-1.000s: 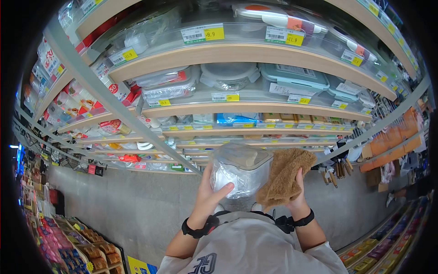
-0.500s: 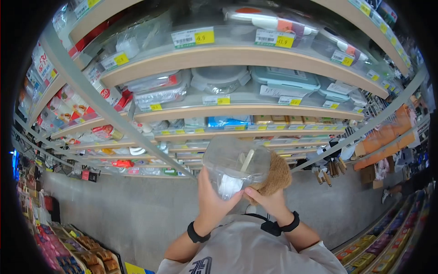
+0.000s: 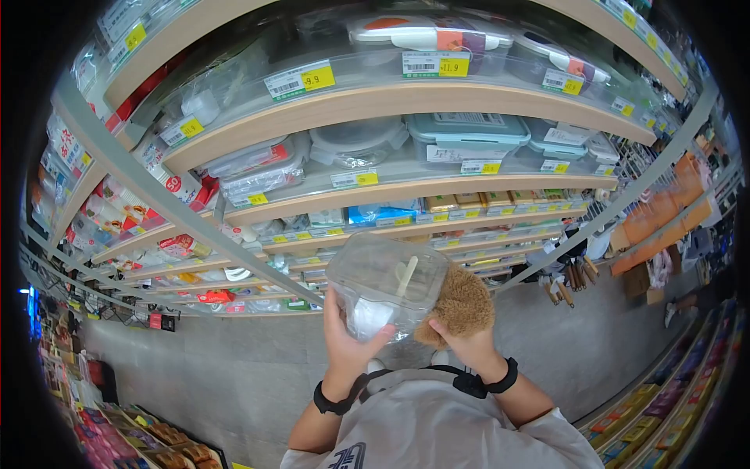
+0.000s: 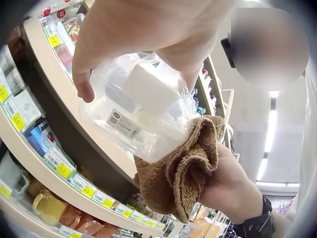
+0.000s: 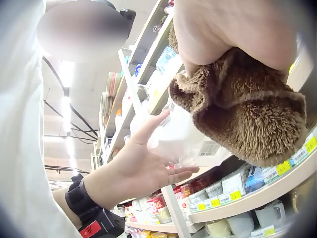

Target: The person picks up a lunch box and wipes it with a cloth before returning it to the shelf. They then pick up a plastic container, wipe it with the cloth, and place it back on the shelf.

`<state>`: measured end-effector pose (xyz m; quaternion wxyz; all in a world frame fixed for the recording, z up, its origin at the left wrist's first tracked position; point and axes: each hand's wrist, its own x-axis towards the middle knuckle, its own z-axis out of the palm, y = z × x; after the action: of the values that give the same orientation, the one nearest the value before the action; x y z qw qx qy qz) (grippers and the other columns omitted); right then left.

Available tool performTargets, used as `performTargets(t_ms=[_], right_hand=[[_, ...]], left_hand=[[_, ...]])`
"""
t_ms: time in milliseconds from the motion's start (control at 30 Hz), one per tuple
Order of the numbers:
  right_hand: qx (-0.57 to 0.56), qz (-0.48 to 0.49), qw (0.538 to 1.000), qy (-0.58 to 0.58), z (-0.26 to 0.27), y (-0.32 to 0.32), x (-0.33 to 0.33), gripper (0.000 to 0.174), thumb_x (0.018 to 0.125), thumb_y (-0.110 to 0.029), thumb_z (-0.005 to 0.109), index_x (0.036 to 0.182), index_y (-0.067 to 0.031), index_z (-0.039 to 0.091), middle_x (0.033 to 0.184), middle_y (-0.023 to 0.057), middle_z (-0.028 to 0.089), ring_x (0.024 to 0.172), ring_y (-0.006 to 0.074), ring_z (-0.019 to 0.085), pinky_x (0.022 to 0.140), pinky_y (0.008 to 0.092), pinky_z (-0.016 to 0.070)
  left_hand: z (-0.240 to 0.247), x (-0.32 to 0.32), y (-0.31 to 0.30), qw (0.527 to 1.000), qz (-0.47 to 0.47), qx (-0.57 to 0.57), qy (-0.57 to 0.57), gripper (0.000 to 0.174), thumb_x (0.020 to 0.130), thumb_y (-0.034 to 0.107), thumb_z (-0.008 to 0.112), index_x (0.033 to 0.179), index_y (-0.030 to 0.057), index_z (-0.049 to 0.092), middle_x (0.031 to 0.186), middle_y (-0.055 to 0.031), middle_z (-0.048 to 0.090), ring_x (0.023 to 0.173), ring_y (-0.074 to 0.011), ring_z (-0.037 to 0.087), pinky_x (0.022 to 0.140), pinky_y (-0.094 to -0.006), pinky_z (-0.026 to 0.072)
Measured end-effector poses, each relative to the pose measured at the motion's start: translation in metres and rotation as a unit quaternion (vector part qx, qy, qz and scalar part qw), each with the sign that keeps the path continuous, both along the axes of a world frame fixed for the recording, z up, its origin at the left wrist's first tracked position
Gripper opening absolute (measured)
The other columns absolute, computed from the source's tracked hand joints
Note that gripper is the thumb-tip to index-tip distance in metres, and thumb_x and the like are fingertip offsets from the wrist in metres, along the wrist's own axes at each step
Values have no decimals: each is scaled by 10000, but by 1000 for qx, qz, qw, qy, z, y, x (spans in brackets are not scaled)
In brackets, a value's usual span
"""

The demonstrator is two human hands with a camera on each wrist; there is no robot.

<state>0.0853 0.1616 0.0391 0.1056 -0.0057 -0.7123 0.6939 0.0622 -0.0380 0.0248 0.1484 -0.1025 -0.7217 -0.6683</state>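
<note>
My left hand [image 3: 349, 341] holds a clear plastic storage container [image 3: 375, 266] in a thin clear bag, thumb on the near side and fingers along the left. The container is tilted, and a pale handle-like piece shows on its lid. A white block [image 4: 151, 88] and a small printed label [image 4: 121, 124] show through the plastic in the left wrist view. My right hand [image 3: 471, 348] grips a brown fluffy cloth [image 3: 466, 303], its thumb on top. The bunched cloth [image 5: 247, 114] lies up against the container's right side; the right fingers are mostly hidden under it.
Curved wooden shelves [image 3: 406, 187] with price tags rise in front, holding lidded boxes such as a pale blue one [image 3: 469, 137]. Grey posts [image 3: 183, 195] slant down on both sides. Wooden-handled utensils [image 3: 574, 281] hang at right. Low display racks [image 3: 664, 399] stand behind on the grey floor.
The cloth has come in from the right, first spread apart from the container, now bunched against its side. The container has shifted slightly left with its lid tipped more into view.
</note>
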Motion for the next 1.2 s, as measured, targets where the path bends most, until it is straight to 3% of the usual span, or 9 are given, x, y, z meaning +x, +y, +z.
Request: performTargets(t_ms=[267,333,433,600,733,933,1000,1100,1200], right_hand=[[2,51,999,-7,-30,28,11,612,753,-169,789,1245,18,477,1168,97,579,1046,168,558,903,314,459],[-127,164,976,-65,-45,38,13,542,852,-237,697,1268,15,457,1202,85,554,1081,173,536,922,312,443],[-162,179,960,-140,-42,39,9,492,921,-282,605,1281,17,451,1218,72,547,1105,176,523,938,314,432],[-281,186,910,-241,-41,50,11,489,919,-258,609,1304,-3,446,1232,74,539,1115,183,531,943,327,444],[-338,191,891,-237,-42,63,17,461,907,-219,622,1289,-16,460,1188,77,559,1079,186,562,912,331,474],[-395,136,886,-199,-41,83,20,351,895,-153,630,1198,-25,507,1067,65,598,967,172,604,842,307,504],[-378,117,897,-195,-36,88,17,343,894,-156,633,1187,-27,511,1059,62,598,959,168,604,838,307,505],[-365,82,906,-196,-34,95,15,352,906,-147,614,1216,-45,482,1075,52,590,972,160,600,838,316,507],[-363,35,912,-189,-27,104,15,346,905,-150,619,1207,-46,485,1076,51,591,979,154,598,828,313,505]], left_hand=[[-28,10,-20,921,-114,276,-251,902,731,190,730,1432,-56,218,1342,-136,426,1231,-231,436,1033,-334,340],[-31,11,-21,913,-140,287,-255,920,725,235,730,1435,-50,220,1352,-132,421,1241,-235,431,1033,-339,340],[-29,19,-22,889,-192,304,-284,970,700,324,730,1441,-39,219,1371,-132,413,1259,-240,424,1036,-347,343],[-20,24,-12,864,-244,289,-332,1023,643,403,718,1439,-28,241,1391,-144,424,1290,-242,410,1063,-335,329],[-58,20,-15,849,-289,274,-348,986,661,393,711,1434,-27,264,1378,-144,441,1273,-240,432,1062,-340,333],[-19,5,25,917,-168,246,-264,648,784,158,643,1365,-1,403,1298,-117,528,1196,-209,500,990,-331,399],[-32,-1,31,973,-110,168,-116,509,829,115,616,1307,5,478,1273,-122,550,1188,-191,499,965,-303,400],[-38,2,42,977,-75,106,-166,489,863,234,623,1270,-10,507,1231,-133,565,1152,-214,515,983,-318,368],[-46,-1,56,976,-79,159,-122,523,882,338,602,1222,-51,521,1188,-146,562,1112,-247,517,1012,-348,332]])
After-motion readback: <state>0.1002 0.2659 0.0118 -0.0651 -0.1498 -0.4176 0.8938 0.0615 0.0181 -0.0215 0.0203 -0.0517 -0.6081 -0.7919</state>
